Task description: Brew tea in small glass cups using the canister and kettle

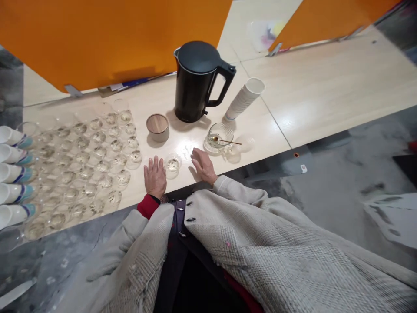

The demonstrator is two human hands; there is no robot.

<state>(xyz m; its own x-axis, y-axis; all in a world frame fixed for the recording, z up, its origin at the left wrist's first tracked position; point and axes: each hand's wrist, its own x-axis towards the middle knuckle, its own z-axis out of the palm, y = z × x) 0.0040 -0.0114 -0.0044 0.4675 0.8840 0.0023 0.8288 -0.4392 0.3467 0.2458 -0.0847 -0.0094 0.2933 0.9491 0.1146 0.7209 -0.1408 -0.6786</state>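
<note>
My left hand lies flat on the table, fingers stretched, just left of a small clear cup. A few dark bits lie in the bottom of that cup. On the cup's other side, my right hand rests on its edge with fingers extended and slightly bent, and nothing visible in it. Beyond the right hand stands a ribbed glass bowl with a gold-coloured spoon across it. A small round canister with a wooden lid sits behind my left hand.
Many clear cups with dark bits fill the table's left part. Several white paper cups lie along their left edge. A black electric kettle and a leaning paper-cup stack stand behind. An orange partition bounds the back.
</note>
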